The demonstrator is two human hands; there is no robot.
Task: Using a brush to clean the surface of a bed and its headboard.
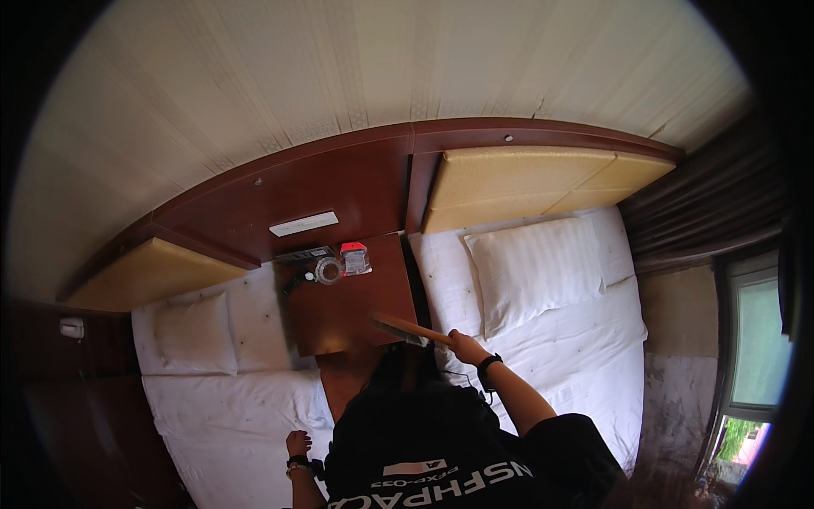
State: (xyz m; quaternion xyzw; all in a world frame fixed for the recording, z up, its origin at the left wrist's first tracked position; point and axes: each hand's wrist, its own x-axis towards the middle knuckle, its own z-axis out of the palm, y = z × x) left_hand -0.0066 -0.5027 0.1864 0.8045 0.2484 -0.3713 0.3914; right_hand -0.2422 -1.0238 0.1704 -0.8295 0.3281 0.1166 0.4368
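Observation:
My right hand (467,348) is closed around the handle end of a long wooden brush (420,329). The brush's bristles face down over the front right corner of the reddish-brown nightstand (346,318); whether they touch it, I cannot tell. Low on the left, my left hand (299,442) hovers by the left bed's white bedding (248,407), its fingers loosely curled and nothing seen in it. Towards the back of the nightstand are a clear glass ashtray (329,270), a red-and-clear packet (355,259), a dark box (305,256) and a small black object with a strap (294,282).
Beds stand on both sides of the nightstand, each with a white pillow (540,273) and a yellow padded headboard (521,184). A white socket strip (304,223) is on the wooden back panel. Dark curtains (706,197) and a window (753,337) are at the far right.

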